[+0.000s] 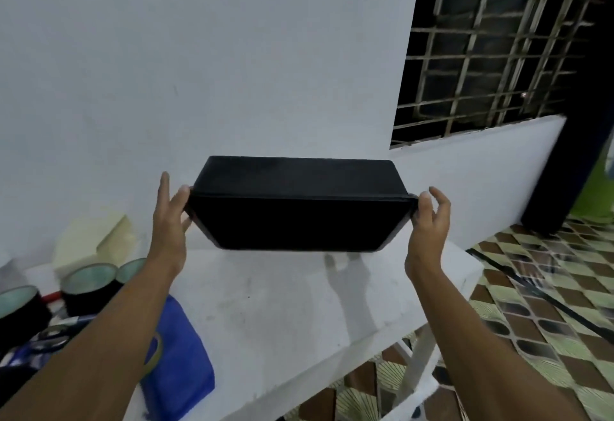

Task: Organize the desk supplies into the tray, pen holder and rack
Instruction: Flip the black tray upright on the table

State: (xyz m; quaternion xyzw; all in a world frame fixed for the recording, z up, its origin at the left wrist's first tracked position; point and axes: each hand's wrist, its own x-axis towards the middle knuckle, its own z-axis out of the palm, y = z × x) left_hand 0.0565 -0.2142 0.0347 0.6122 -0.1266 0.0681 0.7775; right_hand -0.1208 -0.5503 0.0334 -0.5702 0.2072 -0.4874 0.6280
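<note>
Both short ends of the black tray (pixel 299 218) are pinched at the rim, one by the left hand (pixel 171 218), one by the right hand (pixel 428 221), and it is held in the air above the white table (pixel 265 304). Several fingers (pixel 440 198) are spread off it, so a slip is risked; if it is lowered leftward, the cups (pixel 88 291) could be struck and toppled.
</note>
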